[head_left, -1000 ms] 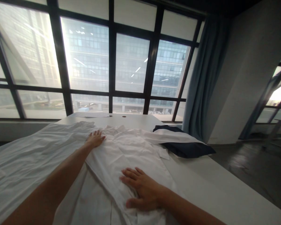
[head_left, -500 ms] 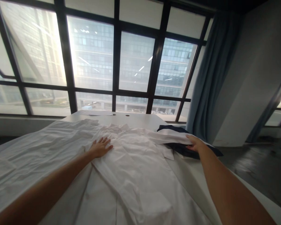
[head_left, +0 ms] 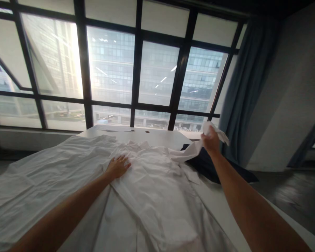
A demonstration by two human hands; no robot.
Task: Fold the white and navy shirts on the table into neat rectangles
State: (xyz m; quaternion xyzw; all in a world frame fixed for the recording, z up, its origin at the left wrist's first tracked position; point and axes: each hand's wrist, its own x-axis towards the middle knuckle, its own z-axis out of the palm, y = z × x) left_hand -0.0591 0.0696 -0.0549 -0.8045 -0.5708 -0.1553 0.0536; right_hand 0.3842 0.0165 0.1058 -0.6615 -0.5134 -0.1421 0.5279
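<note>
The white shirt [head_left: 152, 189] lies spread on the tabletop [head_left: 157, 137]. The left hand [head_left: 118, 167] presses flat on it, fingers open; the right hand [head_left: 211, 140] grips the raised sleeve [head_left: 191, 150]. The cloth looks light and limp, best held at the cuff.

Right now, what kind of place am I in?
Probably an upper-floor office or studio room, not a home. A wall of black-framed windows faces office towers, and a long white table carries a spread white shirt, with a blue curtain at the side.
</note>
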